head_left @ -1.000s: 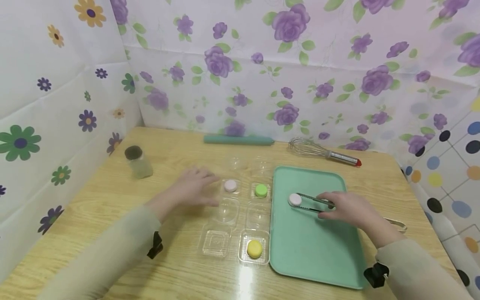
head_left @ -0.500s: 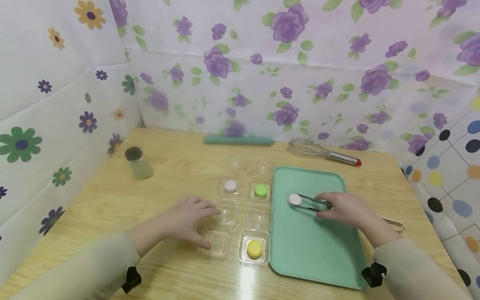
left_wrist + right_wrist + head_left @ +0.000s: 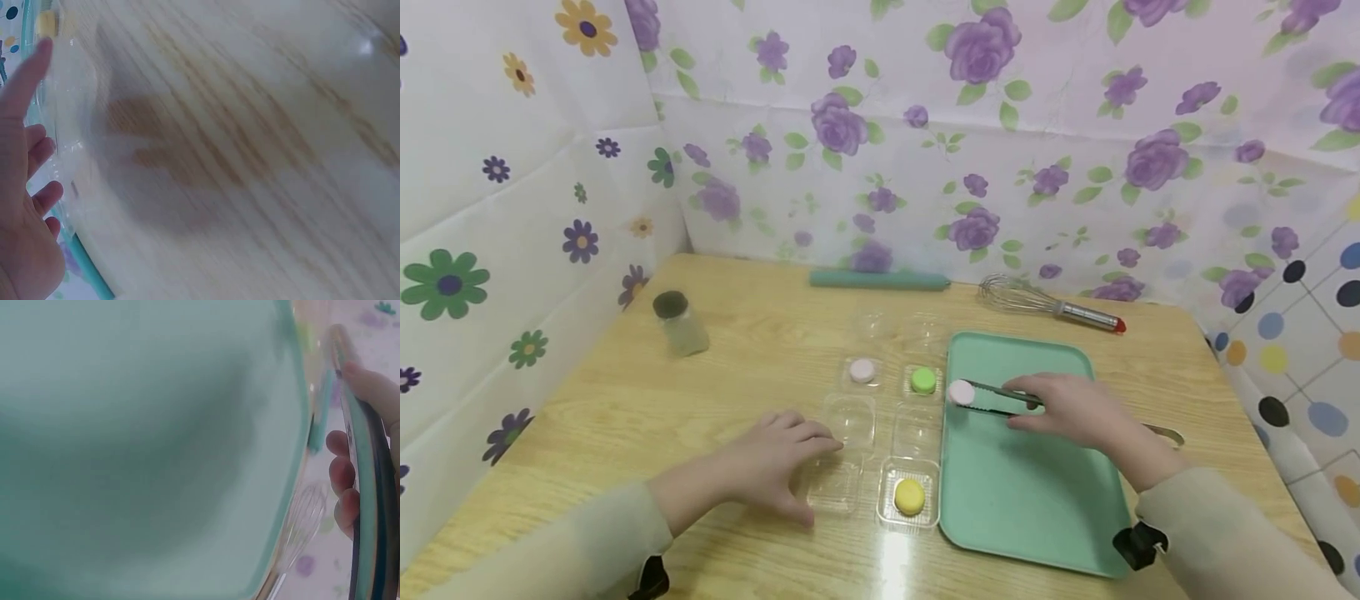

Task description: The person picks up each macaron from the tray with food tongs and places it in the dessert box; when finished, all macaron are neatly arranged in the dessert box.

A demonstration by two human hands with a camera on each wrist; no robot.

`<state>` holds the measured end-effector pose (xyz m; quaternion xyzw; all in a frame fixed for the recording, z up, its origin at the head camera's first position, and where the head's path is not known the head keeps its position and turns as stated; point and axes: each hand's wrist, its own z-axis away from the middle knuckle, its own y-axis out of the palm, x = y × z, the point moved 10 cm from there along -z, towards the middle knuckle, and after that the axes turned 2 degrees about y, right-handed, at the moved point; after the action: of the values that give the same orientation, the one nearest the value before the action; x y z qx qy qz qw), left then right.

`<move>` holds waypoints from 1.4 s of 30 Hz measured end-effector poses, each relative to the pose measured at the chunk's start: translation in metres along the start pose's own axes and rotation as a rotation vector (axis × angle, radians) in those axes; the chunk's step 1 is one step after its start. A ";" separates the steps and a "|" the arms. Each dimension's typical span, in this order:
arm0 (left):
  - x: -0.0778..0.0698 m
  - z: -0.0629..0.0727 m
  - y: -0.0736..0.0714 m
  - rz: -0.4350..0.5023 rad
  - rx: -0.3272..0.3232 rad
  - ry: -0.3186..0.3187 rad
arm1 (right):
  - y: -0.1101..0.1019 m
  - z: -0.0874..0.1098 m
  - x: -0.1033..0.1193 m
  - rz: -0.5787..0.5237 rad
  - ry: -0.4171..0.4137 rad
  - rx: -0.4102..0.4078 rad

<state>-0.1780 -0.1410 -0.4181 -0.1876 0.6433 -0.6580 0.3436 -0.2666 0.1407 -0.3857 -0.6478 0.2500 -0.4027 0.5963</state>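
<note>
My right hand [image 3: 1075, 408] grips metal tongs [image 3: 1003, 391], whose tips pinch a pale pink macaron [image 3: 961, 392] over the left edge of the green tray [image 3: 1030, 492]. In the right wrist view, fingers and thumb curl round the tongs [image 3: 367, 475]. My left hand [image 3: 760, 467] is spread, with fingertips right at an empty clear plastic box [image 3: 838, 490]. Other clear boxes stand beside the tray: one bears a yellow macaron [image 3: 909, 497], one a green macaron [image 3: 922, 381], and one a pink macaron [image 3: 862, 371].
Along the back of the table lie a teal rolling pin [image 3: 880, 280] and a whisk [image 3: 1024, 297]. A dark-topped jar [image 3: 681, 325] stands at the left. Floral sheets [image 3: 910, 192] hang behind and at the sides.
My left hand has moved toward me, from beside the pink macaron's box to the nearer empty box. The right hand has shifted left, carrying the pale pink macaron in the tongs to the tray's edge.
</note>
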 end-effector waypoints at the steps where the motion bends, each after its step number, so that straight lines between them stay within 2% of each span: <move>1: 0.000 0.000 0.000 0.002 -0.002 -0.002 | 0.000 -0.001 0.006 0.001 -0.016 -0.003; 8: 0.003 -0.002 0.001 0.036 -0.003 -0.026 | 0.001 -0.008 0.045 -0.013 -0.111 0.007; 16: 0.006 -0.003 0.003 0.073 0.003 -0.041 | 0.014 -0.015 0.103 -0.014 -0.300 0.056; 23: 0.008 -0.004 0.002 0.093 0.002 -0.039 | 0.028 -0.019 0.144 0.033 -0.372 0.093; 31: 0.010 -0.005 0.005 0.106 0.018 -0.032 | 0.040 -0.029 0.167 0.059 -0.352 0.137; 42: 0.010 -0.005 0.004 0.107 0.020 -0.027 | 0.050 -0.034 0.172 0.104 -0.290 0.174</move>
<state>-0.1877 -0.1436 -0.4241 -0.1583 0.6411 -0.6424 0.3889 -0.1917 -0.0249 -0.3973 -0.6313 0.1590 -0.2937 0.7000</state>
